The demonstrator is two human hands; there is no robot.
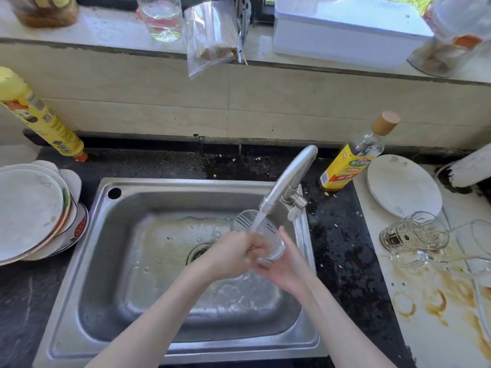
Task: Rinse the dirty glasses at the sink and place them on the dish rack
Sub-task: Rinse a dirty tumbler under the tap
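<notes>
water runs from the faucet (287,181) straight into a clear glass (271,241) held over the sink (159,197), above the right half of the basin and just right of the drain (198,252). both forearms reach in from the bottom edge and converge under the spout. left hand (233,254) comes from the lower left, knuckles up, fingers curled tight against the glass near its base, gripping it. right hand (284,264) comes from the lower right and cups the glass from underneath and behind, palm tilted up, thumb rising along the glass's right side, fingers wrapped beneath it. the glass leans with its mouth toward the spout.

two more glasses (417,233) lie tipped on their sides on the white board (425,328) to the right of the sink, which carries brown ring stains. a white plate (401,187) sits behind them, a yellow-labelled bottle (353,160) stands beside the faucet, and stacked plates (32,211) rest on the counter to the left.
</notes>
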